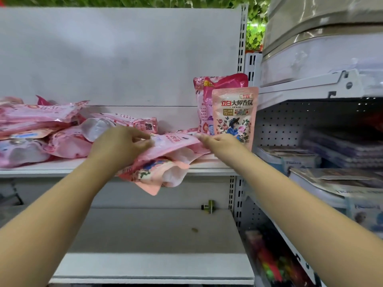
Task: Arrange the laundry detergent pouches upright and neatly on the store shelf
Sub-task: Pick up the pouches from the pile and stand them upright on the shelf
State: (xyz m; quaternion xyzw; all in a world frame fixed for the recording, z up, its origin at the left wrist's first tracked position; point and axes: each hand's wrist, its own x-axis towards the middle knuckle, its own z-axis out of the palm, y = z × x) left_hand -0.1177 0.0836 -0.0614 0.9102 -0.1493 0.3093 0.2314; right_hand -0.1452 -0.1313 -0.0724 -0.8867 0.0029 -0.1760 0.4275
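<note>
On the left I see a heap of pink pouches (39, 129) lying flat and crossed on the white shelf (62, 167), well apart from the standing ones. My left hand (122, 145) has its grip closed on the left end of a pink pouch (165, 146); my right hand (219, 142) pinches the right end of the same one. This pouch lies almost flat, long axis left to right, over the shelf front edge. Under it another pouch (157, 175) hangs over the edge, one corner pointing down. On the right, a pouch with a flower picture (235, 114) stands upright, top up, with a darker pink pouch (209, 100) just behind it, beside the slotted post (241, 48).
</note>
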